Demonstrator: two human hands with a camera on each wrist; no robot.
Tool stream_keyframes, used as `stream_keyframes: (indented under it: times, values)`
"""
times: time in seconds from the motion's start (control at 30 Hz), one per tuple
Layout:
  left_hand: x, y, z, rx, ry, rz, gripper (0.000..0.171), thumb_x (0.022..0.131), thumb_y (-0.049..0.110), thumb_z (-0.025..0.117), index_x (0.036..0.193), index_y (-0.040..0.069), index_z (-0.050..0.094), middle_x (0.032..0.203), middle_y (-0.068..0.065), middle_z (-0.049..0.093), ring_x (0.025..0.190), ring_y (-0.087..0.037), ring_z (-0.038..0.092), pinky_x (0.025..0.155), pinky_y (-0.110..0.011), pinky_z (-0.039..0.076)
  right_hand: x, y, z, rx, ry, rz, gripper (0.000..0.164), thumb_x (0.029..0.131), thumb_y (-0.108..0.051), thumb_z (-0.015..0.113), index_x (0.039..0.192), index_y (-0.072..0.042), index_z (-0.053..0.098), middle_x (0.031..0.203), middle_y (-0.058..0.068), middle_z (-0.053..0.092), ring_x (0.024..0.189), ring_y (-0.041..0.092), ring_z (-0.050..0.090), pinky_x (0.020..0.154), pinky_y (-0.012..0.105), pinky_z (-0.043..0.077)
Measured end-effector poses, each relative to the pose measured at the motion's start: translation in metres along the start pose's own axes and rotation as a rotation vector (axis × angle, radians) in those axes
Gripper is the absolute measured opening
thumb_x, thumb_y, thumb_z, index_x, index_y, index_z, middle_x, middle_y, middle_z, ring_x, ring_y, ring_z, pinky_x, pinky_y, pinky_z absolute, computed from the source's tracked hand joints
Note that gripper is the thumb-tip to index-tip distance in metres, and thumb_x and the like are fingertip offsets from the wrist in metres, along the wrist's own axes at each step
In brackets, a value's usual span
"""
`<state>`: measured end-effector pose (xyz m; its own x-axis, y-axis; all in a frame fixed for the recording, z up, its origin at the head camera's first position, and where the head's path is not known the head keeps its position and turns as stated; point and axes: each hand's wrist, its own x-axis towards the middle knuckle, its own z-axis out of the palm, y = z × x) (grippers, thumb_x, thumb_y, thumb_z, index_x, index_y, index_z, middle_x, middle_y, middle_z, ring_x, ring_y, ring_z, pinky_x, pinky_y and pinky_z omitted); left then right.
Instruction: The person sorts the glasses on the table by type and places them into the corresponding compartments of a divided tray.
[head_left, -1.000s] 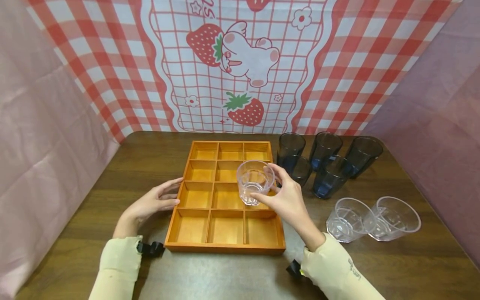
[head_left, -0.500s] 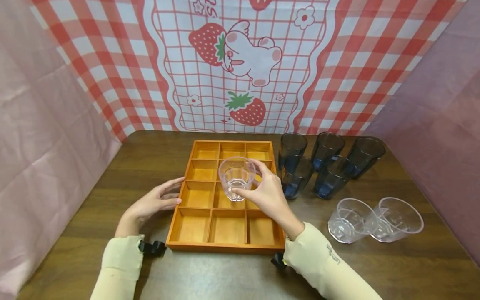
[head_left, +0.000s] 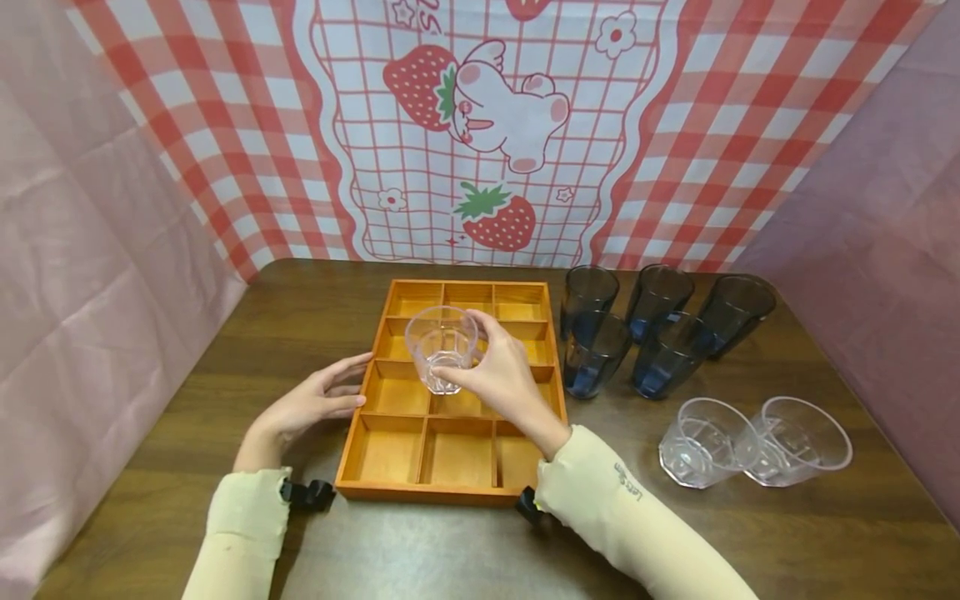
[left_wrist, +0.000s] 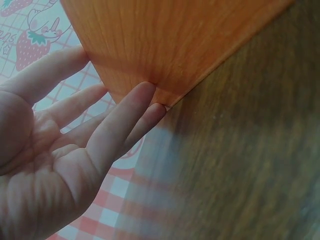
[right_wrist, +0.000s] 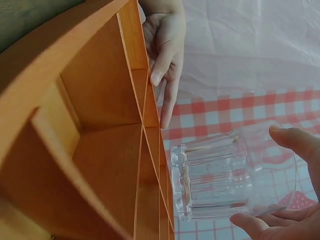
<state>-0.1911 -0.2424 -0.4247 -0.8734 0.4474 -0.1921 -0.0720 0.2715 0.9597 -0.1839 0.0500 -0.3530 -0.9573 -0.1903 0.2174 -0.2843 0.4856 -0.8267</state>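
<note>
A clear faceted glass (head_left: pixel 441 350) is held upright above the wooden compartment box (head_left: pixel 459 492) by my right hand (head_left: pixel 504 371), thumb on the near side and fingers round the far side. In the right wrist view the base of the glass (right_wrist: pixel 215 177) hangs over the dividers, apart from them. My left hand (head_left: pixel 311 404) rests against the box's left side; the left wrist view shows its straight fingertips touching the outer wall (left_wrist: pixel 145 55). Every compartment in sight holds nothing, though the glass and right hand hide some.
Several dark blue-grey tumblers (head_left: pixel 596 354) stand close beside the box's right edge, at the back. Two more clear glasses (head_left: pixel 697 450) stand nearer on the right, their rims overlapping in view. A checked strawberry cloth (head_left: pixel 495 217) hangs behind the brown table (head_left: pixel 420 550).
My right hand has carried the clear glass leftward over the box, from the right column towards the left-middle ones. The left hand keeps its place at the box's side.
</note>
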Motion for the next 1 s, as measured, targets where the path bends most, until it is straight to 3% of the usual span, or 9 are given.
stream_keyframes:
  times: [0.13,0.53,1.0]
  values:
    - [-0.001,-0.001,-0.002,-0.009,-0.004,0.006,0.067,0.097,0.008,0.056,0.154,0.007,0.020,0.159,-0.027,0.017,0.138,-0.050,0.033,0.102,-0.045,0.049,0.008,-0.004,0.007,0.000,-0.008,0.013,0.083,0.073,-0.030,0.086,0.142,-0.010,0.045,0.133,0.009,0.059,0.108,0.025,0.063,0.081,0.036,0.058]
    - [0.001,-0.001,-0.001,-0.016,-0.011,0.014,0.067,0.098,0.008,0.056,0.155,0.007,0.020,0.159,-0.026,0.017,0.138,-0.050,0.032,0.102,-0.042,0.050,0.034,-0.005,0.025,0.056,0.008,0.047,0.085,0.073,-0.030,0.086,0.143,-0.008,0.043,0.136,0.011,0.057,0.120,0.026,0.057,0.096,0.041,0.053]
    - [0.001,-0.001,-0.001,-0.038,-0.023,0.026,0.067,0.098,0.003,0.053,0.155,0.006,0.019,0.159,-0.027,0.016,0.137,-0.051,0.033,0.101,-0.041,0.050,0.055,0.004,0.043,0.079,0.029,0.055,0.083,0.074,-0.029,0.085,0.143,-0.011,0.044,0.138,0.013,0.056,0.118,0.027,0.059,0.093,0.038,0.055]
